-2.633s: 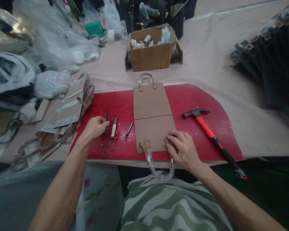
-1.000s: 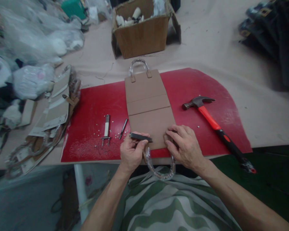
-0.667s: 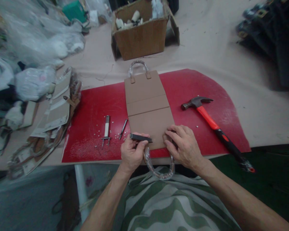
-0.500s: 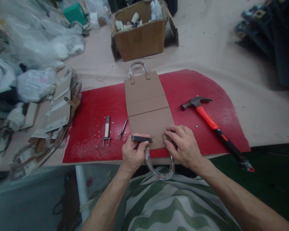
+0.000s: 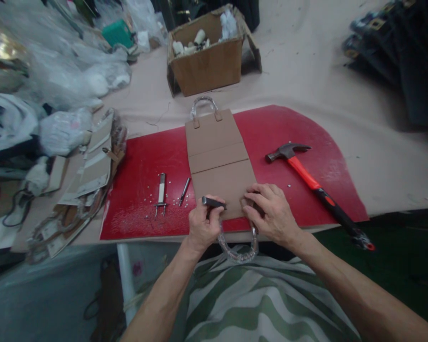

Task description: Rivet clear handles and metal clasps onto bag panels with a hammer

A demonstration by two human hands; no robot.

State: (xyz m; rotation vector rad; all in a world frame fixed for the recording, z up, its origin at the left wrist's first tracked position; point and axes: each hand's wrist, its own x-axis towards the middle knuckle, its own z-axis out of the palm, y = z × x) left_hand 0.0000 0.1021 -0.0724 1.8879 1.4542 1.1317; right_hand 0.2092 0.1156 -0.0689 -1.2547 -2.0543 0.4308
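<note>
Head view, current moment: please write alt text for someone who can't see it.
A person's left hand holds a dark tool at the near end of a brown panel with looped handles; the right hand rests at its near right corner. The panel lies on a red mat, a claw hammer to its right and a two-pronged tool to its left.

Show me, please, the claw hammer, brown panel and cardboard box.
Claw hammer [image 5: 306, 177]: head view, orange part of the handle.
Brown panel [image 5: 221, 176]: head view, just below the dark crease.
Cardboard box [image 5: 207, 69]: head view, its front wall.
</note>
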